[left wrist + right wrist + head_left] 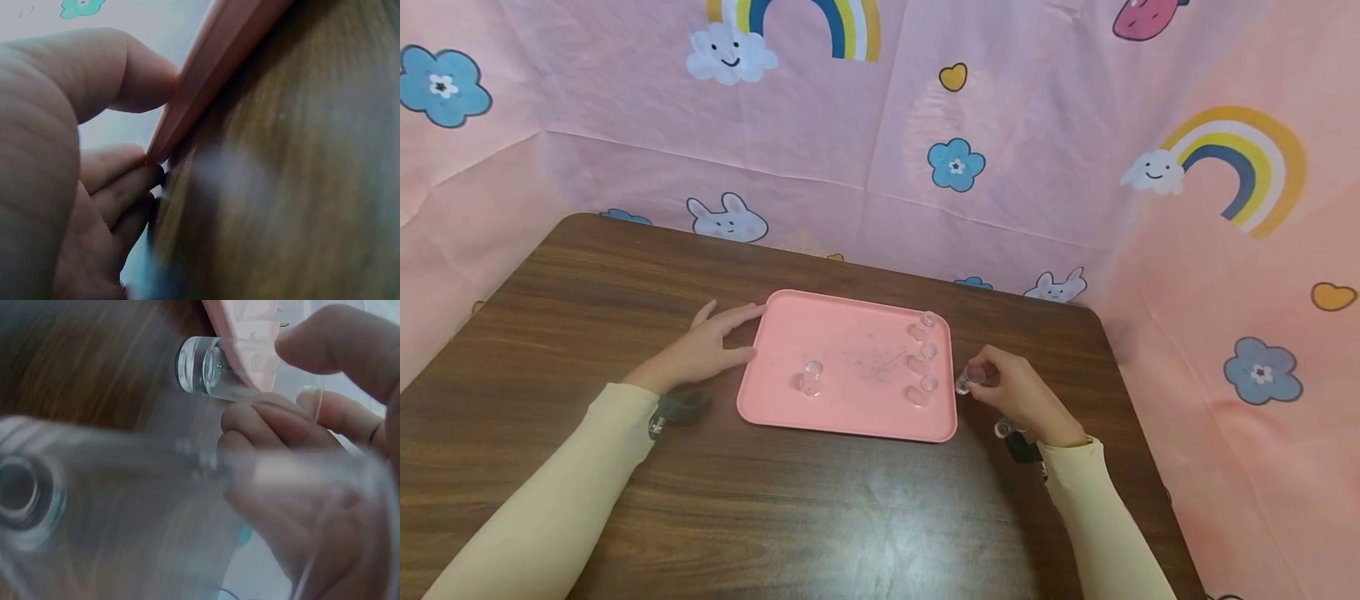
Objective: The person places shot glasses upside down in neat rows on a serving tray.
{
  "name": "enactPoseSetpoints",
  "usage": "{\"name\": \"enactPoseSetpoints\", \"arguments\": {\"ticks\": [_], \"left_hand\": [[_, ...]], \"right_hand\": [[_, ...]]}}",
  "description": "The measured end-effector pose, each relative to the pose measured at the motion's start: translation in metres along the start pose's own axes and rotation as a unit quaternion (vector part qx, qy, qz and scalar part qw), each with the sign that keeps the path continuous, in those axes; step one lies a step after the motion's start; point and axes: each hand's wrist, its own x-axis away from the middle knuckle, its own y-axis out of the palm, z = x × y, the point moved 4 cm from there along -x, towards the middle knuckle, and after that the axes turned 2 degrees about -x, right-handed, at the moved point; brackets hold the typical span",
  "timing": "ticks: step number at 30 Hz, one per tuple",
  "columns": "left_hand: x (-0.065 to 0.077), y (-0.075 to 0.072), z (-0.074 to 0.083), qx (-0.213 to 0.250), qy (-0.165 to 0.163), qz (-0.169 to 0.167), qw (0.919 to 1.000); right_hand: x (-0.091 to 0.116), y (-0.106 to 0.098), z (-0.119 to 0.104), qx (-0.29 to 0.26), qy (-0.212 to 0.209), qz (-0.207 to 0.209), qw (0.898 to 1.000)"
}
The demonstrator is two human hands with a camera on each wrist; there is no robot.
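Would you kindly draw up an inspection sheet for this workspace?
Surface: brown wood-grain table, reflecting light.
Job's things: pink tray bearing three clear cups near its right edge and a fourth cup left of its middle; a fifth cup in hand; a sixth cup beside the right wrist.
Clutter: nothing seen.
Hands: left hand touches the tray's left rim; right hand grips the fifth cup.
Cables: nothing seen.
Surroundings: cartoon-printed cloth behind the table.

Creased pink-lilac fabric backdrop (850,142), printed with rainbows (1273,167), blue flowers (957,165) and white rabbits (735,225), spans upper frame. Dark-brown wood-grain bench (737,517) below; pale glare (887,525) at lower centre.
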Motion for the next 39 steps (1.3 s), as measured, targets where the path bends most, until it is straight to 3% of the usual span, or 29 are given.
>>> {"name": "enactPoseSetpoints", "arguments": {"ticks": [19, 27, 30, 34, 39], "left_hand": [[-0.001, 0.002, -0.003, -0.027, 0.003, -0.005, 0.9996], [0.0, 0.004, -0.001, -0.022, 0.01, -0.007, 0.9997], [0.0, 0.005, -0.002, -0.02, 0.012, -0.005, 0.9997], [0.001, 0.005, -0.002, -0.018, 0.007, -0.003, 0.9998], [0.001, 0.005, -0.002, -0.02, 0.005, 0.0, 0.9998]], "right_hand": [[-0.019, 0.0, -0.004, 0.007, -0.003, 0.029, 1.0], [-0.023, -0.003, 0.003, -0.001, 0.029, 0.058, 0.998], [-0.023, -0.009, -0.004, -0.019, 0.007, 0.095, 0.995], [-0.025, -0.012, -0.024, -0.066, -0.055, 0.14, 0.986], [-0.032, -0.005, -0.05, -0.101, -0.112, 0.165, 0.975]]}}
